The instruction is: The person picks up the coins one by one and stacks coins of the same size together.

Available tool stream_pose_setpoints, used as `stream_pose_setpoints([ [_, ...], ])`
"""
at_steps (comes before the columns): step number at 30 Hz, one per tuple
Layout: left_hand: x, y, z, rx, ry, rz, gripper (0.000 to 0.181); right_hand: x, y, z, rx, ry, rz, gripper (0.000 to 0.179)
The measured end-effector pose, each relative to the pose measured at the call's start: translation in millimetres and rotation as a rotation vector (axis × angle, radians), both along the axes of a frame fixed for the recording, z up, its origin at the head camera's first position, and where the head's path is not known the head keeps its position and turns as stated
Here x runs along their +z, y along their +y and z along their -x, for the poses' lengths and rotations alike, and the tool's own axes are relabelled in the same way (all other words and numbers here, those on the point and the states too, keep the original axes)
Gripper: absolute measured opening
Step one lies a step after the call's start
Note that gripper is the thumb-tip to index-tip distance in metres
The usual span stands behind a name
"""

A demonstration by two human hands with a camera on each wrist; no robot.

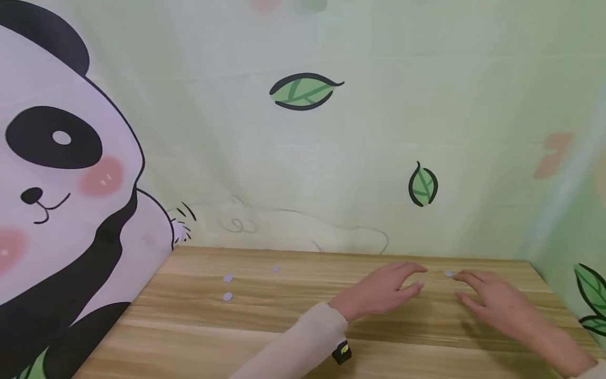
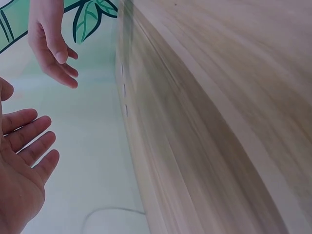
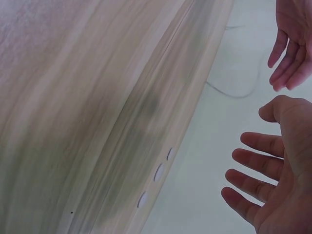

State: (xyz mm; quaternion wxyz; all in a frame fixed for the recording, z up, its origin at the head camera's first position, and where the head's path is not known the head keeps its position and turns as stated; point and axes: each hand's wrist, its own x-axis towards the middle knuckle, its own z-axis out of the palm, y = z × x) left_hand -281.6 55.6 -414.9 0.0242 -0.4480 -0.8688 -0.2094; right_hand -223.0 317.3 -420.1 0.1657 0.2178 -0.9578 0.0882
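Note:
Both hands hover over the wooden table with nothing held. My left hand [image 1: 381, 288], right of the table's middle, has loosely bent fingers and a thumb apart from them. Facing it from the right is my right hand [image 1: 504, 304], its fingers likewise relaxed. A small pale disc [image 1: 448, 273] lies on the table, right by the right fingertips in the head view. Three more discs are on the left half: a front one [image 1: 227, 296], one behind it [image 1: 228, 278] and a farther one [image 1: 276, 269]. The right wrist view shows three white discs [image 3: 159, 172] along the table's far edge.
The wooden table [image 1: 189, 326] reaches back to a pale green cloth wall [image 1: 227, 131] printed with leaves and a large panda [image 1: 42, 173] at left. A black device [image 1: 342, 352] sits below the left sleeve [image 1: 303, 342].

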Motion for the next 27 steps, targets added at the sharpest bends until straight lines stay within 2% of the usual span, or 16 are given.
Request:
stream_pose_setpoints([
  [11, 0.4, 16.8, 5.4, -0.012, -0.014, -0.017, 0.046, 2.2, 6, 4.4, -0.036, -0.063, 0.014, 0.035],
  [16, -4.4, 23.0, 11.1, 0.001, -0.057, -0.043, 0.046, 4.6, 13, 6.6, -0.051, -0.116, 0.038, 0.038],
  [20, -11.3, 26.6, 18.2, 0.014, -0.091, -0.072, 0.045, -0.8, 24, 11.4, -0.035, -0.158, 0.095, 0.038],
  [27, -17.0, 38.2, 30.2, -0.003, -0.195, -0.106, 0.046, -5.2, 44, 17.5, -0.059, -0.227, 0.168, 0.04],
])
